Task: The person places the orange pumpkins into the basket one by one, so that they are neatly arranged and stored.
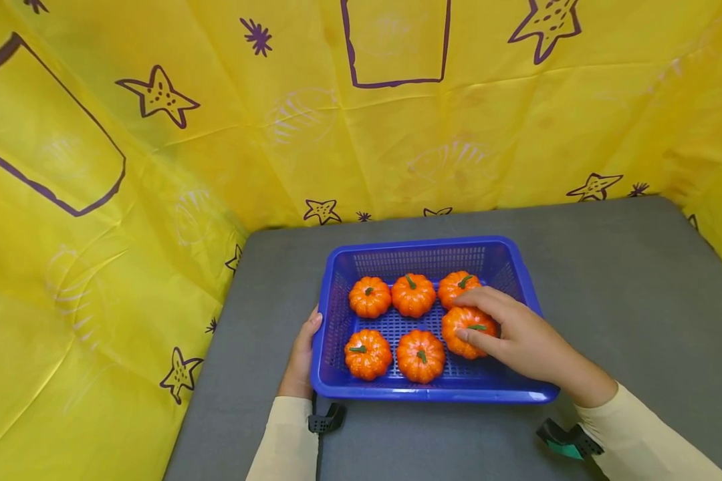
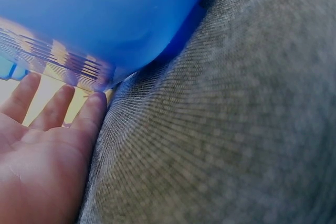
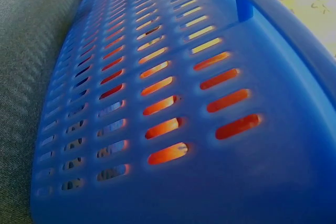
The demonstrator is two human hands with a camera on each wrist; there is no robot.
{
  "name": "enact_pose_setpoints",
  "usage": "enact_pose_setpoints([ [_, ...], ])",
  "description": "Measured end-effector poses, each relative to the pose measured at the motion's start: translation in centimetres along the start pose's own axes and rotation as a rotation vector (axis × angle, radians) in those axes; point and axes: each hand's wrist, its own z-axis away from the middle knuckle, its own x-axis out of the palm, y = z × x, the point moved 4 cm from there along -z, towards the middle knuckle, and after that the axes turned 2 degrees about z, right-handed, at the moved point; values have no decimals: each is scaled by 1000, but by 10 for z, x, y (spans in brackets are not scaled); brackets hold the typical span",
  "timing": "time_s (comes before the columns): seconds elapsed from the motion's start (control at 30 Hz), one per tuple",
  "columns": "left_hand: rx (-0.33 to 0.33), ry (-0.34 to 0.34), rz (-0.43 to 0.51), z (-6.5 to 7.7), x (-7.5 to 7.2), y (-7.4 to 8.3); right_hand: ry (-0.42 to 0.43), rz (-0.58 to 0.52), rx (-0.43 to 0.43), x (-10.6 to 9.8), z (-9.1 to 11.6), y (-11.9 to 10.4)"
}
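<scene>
My right hand (image 1: pixel 520 334) grips a small orange pumpkin (image 1: pixel 457 326) with a green stem, thumb on the near side and fingers over the far side. This pumpkin is within the right part of a blue plastic basket (image 1: pixel 433 394); whether it touches the bottom I cannot tell. At the basket's left side is my left hand (image 1: pixel 302 354); in the left wrist view its fairly straight fingers (image 2: pixel 89 114) touch the slotted wall. Several other pumpkins sit in two rows, among them a back-left one (image 1: pixel 370 298) and a front-middle one (image 1: pixel 420 357). The right wrist view shows only the slotted basket wall (image 3: pixel 210 171), orange behind it.
Under the basket is a grey cloth-covered table (image 1: pixel 614 280). A yellow curtain (image 1: pixel 373 147) with purple starfish drawings hangs along the back and left. Black straps (image 1: pixel 327 419) are around both wrists.
</scene>
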Motion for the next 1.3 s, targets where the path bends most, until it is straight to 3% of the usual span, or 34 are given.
enact_pose_setpoints([
  [0.13,6,0,-7,0,-1,0,-31,49,-3,3,-1,-2],
  [0.4,-16,39,-19,1,-3,-2,-159,276,-39,14,-3,-4],
  [0.57,-23,51,-29,2,-3,-2,-213,358,-48,18,-1,-4],
  [1.3,-18,36,-9,1,-2,-2,-232,388,-60,20,0,-5],
])
